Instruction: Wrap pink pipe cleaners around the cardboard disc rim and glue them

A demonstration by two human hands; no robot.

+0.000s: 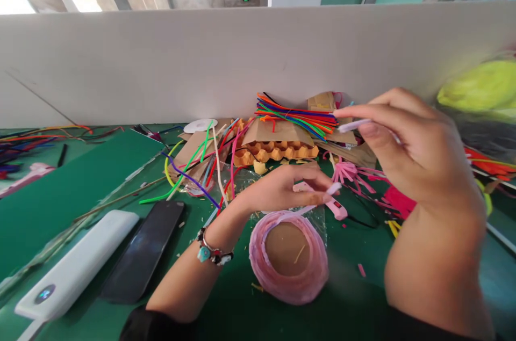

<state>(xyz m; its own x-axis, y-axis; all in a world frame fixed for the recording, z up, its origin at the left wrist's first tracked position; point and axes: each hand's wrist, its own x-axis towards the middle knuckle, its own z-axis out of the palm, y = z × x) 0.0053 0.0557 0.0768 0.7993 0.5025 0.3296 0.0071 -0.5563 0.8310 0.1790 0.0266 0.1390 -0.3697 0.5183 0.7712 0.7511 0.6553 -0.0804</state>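
A ring of coiled pink fuzzy strands (258,263) surrounds a round cardboard base (285,239) on the green table. From its rim a pale lilac pipe cleaner (300,213) runs up to my left hand (296,188), whose thumb and fingers pinch it near its end. Just behind those fingers lies a pink hot glue gun (338,209), partly hidden by the hand. Raised at the right, my right hand (419,142) pinches a short pale lilac pipe cleaner piece (353,125) between thumb and forefinger, apart from the ring.
Behind my hands, a bundle of coloured pipe cleaners (290,115) rests on cardboard over an orange egg carton (278,153). A white power bank (80,260) and a black phone (145,249) lie at left. Pink pipe cleaners (350,173) spread at right, before a white partition (201,67).
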